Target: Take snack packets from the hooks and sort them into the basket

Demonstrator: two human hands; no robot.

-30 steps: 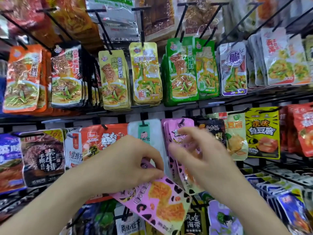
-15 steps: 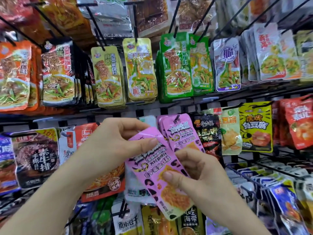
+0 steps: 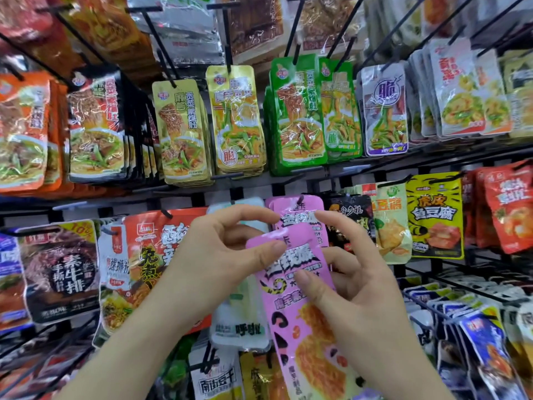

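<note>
A long pink snack packet (image 3: 305, 321) with black spots hangs upright in front of the rack, held by both hands. My left hand (image 3: 219, 261) pinches its top edge between thumb and fingers. My right hand (image 3: 346, 287) grips its upper middle, thumb on the front and fingers behind. More pink packets (image 3: 300, 215) of the same kind stay on their hook just behind. No basket is in view.
Rows of black wire hooks (image 3: 227, 30) jut out toward me, loaded with packets: yellow (image 3: 236, 119), green (image 3: 300, 116), orange (image 3: 20, 131) above; a red one (image 3: 150, 249), a dark one (image 3: 57, 269) and a yellow tiger-print one (image 3: 435, 215) at hand level.
The pink packet has swung from slanted to upright and come up in front of the hook. My right hand has shifted from its lower part to its upper middle.
</note>
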